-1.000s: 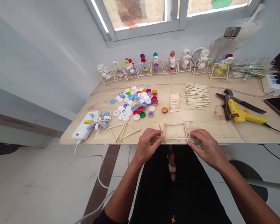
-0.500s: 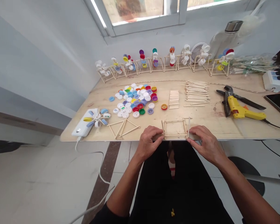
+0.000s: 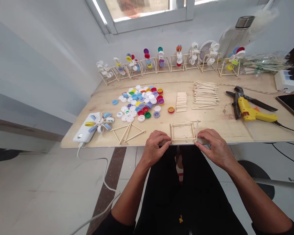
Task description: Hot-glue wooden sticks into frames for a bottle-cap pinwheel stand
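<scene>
A small frame of thin wooden sticks (image 3: 182, 124) sits at the table's near edge, its bars joined into a rectangle with uprights at the sides. My left hand (image 3: 156, 146) pinches its near left corner between thumb and fingers. On the opposite side, my right hand (image 3: 215, 147) is closed at the near right corner, beside a pale upright stick. To the left lie two joined-stick triangles (image 3: 127, 133), close to a wheel of bottle caps on sticks (image 3: 101, 120).
Loose bottle caps (image 3: 137, 102) are heaped at mid-table. Short sticks (image 3: 181, 101) and long sticks (image 3: 205, 94) lie in piles. A yellow glue gun (image 3: 256, 112) and black-handled cutters (image 3: 262, 102) rest at right. Cap wheels on stick stands (image 3: 161, 65) line the wall. A white power bank (image 3: 84, 135) is at left.
The view has shifted slightly. Both hands keep their hold at the corners of the stick frame, and nothing else has visibly moved.
</scene>
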{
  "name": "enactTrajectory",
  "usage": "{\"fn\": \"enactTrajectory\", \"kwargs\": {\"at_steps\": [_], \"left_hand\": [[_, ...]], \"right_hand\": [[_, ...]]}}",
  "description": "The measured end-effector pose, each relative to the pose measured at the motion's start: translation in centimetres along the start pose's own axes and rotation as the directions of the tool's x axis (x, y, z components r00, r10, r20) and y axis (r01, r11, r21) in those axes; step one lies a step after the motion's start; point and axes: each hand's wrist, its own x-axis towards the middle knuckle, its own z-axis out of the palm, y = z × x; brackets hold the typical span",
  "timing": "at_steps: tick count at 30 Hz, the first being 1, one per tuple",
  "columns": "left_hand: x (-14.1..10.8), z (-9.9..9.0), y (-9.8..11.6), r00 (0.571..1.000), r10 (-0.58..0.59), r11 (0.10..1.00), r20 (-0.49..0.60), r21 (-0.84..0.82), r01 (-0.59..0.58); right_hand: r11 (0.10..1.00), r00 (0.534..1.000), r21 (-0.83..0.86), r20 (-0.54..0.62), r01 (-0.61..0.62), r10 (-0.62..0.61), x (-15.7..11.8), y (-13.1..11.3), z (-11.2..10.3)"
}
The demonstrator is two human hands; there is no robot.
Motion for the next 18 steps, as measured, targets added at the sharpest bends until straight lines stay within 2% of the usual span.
{"fn": "enactTrajectory", "kwargs": {"at_steps": [18], "left_hand": [[-0.10,-0.02,-0.29,1.000,0.018,1.000,-0.007,0.000,-0.018]], "right_hand": [[1.000,1.000,-0.004,-0.014,0.017,-0.017,0.01,-0.11,-0.01]]}}
